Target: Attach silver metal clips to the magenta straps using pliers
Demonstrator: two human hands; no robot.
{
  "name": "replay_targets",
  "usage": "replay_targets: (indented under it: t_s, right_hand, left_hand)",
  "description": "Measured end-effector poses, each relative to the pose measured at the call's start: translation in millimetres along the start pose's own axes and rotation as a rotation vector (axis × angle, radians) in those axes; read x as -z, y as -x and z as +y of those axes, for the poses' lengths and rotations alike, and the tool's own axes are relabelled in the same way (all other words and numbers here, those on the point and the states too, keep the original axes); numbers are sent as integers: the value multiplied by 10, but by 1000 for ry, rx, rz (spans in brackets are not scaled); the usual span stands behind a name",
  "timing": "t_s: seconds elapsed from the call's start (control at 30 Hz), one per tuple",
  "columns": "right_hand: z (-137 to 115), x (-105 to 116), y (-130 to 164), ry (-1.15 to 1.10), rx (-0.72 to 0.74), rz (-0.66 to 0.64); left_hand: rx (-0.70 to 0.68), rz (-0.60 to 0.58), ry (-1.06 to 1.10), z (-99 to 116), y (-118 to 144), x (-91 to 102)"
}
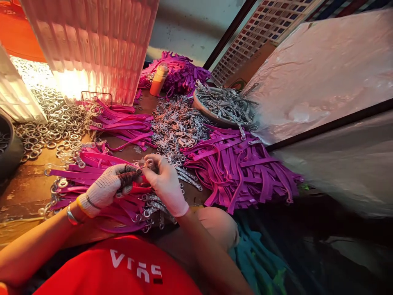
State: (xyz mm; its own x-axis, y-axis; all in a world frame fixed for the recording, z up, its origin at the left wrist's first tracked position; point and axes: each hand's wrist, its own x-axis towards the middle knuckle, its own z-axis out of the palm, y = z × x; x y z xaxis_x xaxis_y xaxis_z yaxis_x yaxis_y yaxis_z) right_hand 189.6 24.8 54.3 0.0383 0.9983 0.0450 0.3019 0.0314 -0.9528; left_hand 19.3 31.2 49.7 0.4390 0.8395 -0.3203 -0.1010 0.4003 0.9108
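My left hand [106,189], in a dotted knit glove with dark fingertips, is closed in a pinch over a pile of purple straps [123,213]. What its fingers hold is mostly hidden. My right hand [166,184], in a thin white glove, meets it fingertip to fingertip. Between its thumb and fingers is a small metal ring [149,163]. Beneath both hands, the straps lie with metal rings and short chains [156,207] at their ends.
Loose rings [64,119] spread at the left beside a corrugated translucent panel [92,49]. Metal clasps [178,127] are heaped mid-table near a basin of chains [224,106]. More purple straps [239,172] lie at right. An orange bottle [159,80] stands behind. Plastic sheeting [322,73] hangs at right.
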Motion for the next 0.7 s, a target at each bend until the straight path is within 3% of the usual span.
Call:
replay_targets:
  t_s: [0.13,0.23,0.3,0.37,0.43,0.5,0.57,0.63,0.7]
  right_hand:
    - [-11,11,27,296,194,-50]
    - [-79,40,1,615,358,-198]
    - [-134,57,-11,812,393,-267]
    - [-174,69,-2,974,406,-249]
    - [-187,83,22,1025,390,-194]
    - [-167,113,35,870,300,-155]
    - [-112,171,9,530,131,-188]
    - [-25,260,-60,176,-33,-223]
    - [85,367,-146,-15,-104,-130]
  left_hand:
    - [-91,45,-218,16,45,-24]
    - [-169,89,-385,72,19,8]
    - [-209,123,-445,124,-15,26]
    - [-174,110,-397,174,-46,10]
    - [-53,59,-238,214,-74,-44]
    - [67,5,-83,246,-129,-112]
    - [102,-34,-55,286,-260,-157]
    - [82,-98,-192,353,-521,-160]
    - [2,-137,-507,449,-923,-128]
